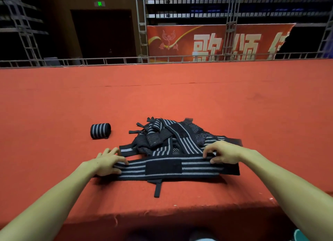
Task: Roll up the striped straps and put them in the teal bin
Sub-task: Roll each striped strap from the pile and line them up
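A black strap with grey stripes [169, 167] lies stretched flat across the red surface in front of me. My left hand [106, 162] presses its left end with fingers spread over the fabric. My right hand [222, 154] pinches its right end. Behind it sits a loose pile of striped straps [173, 137]. One rolled strap [100, 131] stands alone to the left of the pile. A thin black loop [157, 188] trails from the flat strap toward me. A sliver of teal [300, 235] shows at the bottom right corner; whether it is the bin I cannot tell.
The red carpeted platform [162, 100] stretches far ahead, and its front edge [162, 212] drops off just below my forearms. A metal truss rail [162, 59] and a red banner [207, 42] stand beyond the platform's far edge.
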### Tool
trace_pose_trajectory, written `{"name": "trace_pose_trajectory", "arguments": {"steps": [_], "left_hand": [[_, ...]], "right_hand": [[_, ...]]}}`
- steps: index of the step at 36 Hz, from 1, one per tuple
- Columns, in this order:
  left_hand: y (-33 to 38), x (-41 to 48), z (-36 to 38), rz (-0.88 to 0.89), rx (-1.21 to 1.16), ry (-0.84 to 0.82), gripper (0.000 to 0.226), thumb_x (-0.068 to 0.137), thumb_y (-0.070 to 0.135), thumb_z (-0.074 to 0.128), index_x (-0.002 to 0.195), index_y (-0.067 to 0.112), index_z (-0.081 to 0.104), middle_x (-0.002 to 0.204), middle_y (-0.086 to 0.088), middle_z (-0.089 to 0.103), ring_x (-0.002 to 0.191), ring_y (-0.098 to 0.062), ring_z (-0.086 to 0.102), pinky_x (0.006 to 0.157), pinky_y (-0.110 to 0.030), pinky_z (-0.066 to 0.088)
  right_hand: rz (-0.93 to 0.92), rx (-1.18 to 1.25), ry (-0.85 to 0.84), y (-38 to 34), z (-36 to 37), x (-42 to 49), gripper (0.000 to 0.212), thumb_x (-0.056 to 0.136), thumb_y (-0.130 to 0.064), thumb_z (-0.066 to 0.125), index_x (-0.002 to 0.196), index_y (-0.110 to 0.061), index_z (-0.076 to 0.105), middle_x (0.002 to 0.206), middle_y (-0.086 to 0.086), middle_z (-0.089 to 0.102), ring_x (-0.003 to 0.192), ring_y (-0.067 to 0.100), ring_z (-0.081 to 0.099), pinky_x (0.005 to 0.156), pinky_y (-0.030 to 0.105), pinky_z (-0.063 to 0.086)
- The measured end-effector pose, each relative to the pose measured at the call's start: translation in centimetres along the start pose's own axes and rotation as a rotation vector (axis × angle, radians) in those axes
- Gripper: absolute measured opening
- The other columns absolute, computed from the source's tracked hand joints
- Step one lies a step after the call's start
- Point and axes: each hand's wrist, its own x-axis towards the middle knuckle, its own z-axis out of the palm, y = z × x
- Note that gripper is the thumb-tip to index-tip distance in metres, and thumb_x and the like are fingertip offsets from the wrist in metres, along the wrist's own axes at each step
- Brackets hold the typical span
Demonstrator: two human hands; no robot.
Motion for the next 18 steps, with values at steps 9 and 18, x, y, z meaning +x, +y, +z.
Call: {"name": "trace_pose_trajectory", "arguments": {"steps": [9, 18], "left_hand": [[8.7, 3.3, -2.0, 0.305, -0.129, 0.267, 0.025, 0.096, 0.034, 0.062, 0.117, 0.022, 0.065, 0.142, -0.001, 0.037, 0.124, -0.025, 0.033, 0.111, -0.040, 0.030], [19.1, 3.8, -3.6, 0.744, -0.372, 0.440, 0.019, 0.097, 0.025, 0.061, 0.113, 0.015, 0.061, 0.128, -0.002, 0.050, 0.118, -0.012, 0.047, 0.104, -0.018, 0.032]], "right_hand": [[0.039, 0.208, 0.038, 0.0, 0.1, -0.7, 0.022, 0.085, -0.015, 0.077, 0.103, -0.026, 0.075, 0.101, -0.015, 0.070, 0.085, -0.016, 0.056, 0.075, 0.006, 0.038], [0.152, 0.786, 0.229, -1.8, 0.3, -0.8, 0.017, 0.082, -0.003, 0.077, 0.089, -0.019, 0.077, 0.090, 0.005, 0.076, 0.081, 0.009, 0.063, 0.083, 0.026, 0.052]]}}
